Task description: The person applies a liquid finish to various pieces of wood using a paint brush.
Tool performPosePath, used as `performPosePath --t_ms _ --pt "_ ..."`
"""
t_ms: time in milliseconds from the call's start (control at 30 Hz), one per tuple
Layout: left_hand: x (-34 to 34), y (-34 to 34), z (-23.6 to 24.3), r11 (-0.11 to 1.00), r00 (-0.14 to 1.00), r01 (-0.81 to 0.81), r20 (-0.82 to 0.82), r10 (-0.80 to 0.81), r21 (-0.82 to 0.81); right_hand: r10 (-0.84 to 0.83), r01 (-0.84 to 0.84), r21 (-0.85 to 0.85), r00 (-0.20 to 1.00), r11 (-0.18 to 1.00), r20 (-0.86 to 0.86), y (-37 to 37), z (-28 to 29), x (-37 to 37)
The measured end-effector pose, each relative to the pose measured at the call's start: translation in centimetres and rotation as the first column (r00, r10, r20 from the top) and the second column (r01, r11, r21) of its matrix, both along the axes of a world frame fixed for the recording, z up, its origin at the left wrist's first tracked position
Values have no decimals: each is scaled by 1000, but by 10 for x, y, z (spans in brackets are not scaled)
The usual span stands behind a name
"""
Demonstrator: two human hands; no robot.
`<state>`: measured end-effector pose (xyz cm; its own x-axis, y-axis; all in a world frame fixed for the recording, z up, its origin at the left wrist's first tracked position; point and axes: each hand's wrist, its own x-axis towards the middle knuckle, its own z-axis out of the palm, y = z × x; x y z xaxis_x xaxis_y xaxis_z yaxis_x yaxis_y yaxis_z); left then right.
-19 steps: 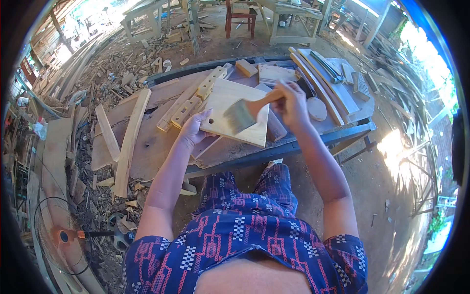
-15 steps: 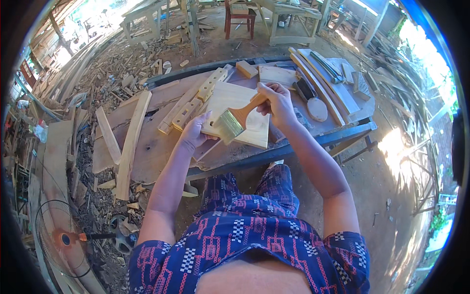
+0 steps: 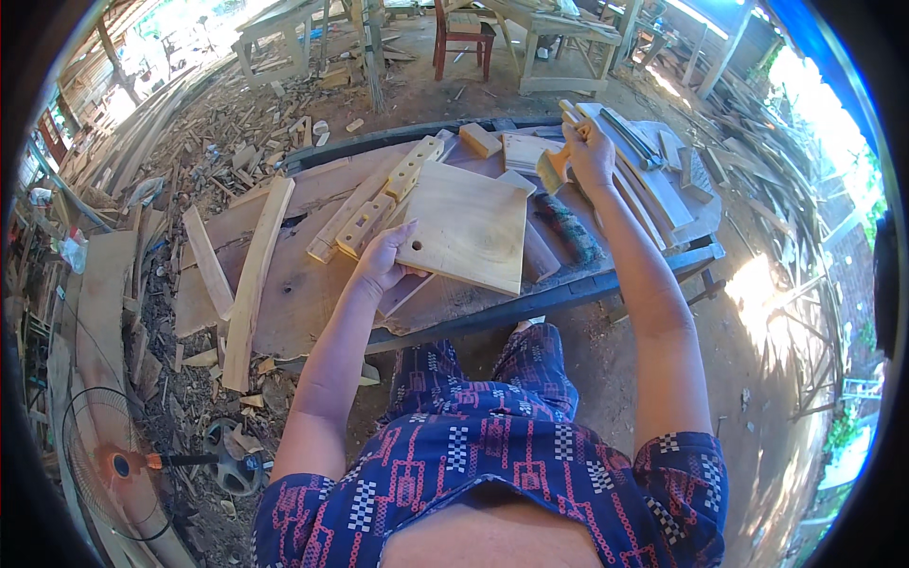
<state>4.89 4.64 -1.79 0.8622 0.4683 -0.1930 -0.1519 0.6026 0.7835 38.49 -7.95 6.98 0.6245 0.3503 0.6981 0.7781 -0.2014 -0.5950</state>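
A pale square wooden board (image 3: 466,222) with a small round hole near one corner is gripped at its lower left by my left hand (image 3: 383,257). The thumb lies on its top face and the fingers go underneath, out of sight. Off to the right, over the bench, my right hand (image 3: 591,156) is closed on the handle of a flat paintbrush (image 3: 553,170). The bristles point down and left, apart from the board. Yellowish wooden pieces with holes (image 3: 365,224) lie on the bench just left of the board.
The bench (image 3: 294,293) has a rough plank top and dark edge. Long boards (image 3: 653,189) lie at its right, a wood block (image 3: 480,140) at the back. A curved plank (image 3: 258,284) leans at left. A fan (image 3: 118,464) stands lower left; a red chair (image 3: 464,38) stands behind.
My right hand has carried the paintbrush from above the board's lower left to the right and away. The board's top face is now uncovered; my left hand still holds it.
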Motion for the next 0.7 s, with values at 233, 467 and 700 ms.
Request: performPosePath --t_ms 233,467,700 --pt "-6 1 1 999 1000 -18 13 18 27 202 -185 -211 978 960 60 5 11 -89" --pt "-1 -6 10 991 989 -137 -56 137 0 591 -592 4 803 806 -82 12 32 -184" --pt "-8 7 -11 1000 954 6 299 -5 -2 712 -667 357 383 654 -588 19 52 -211"
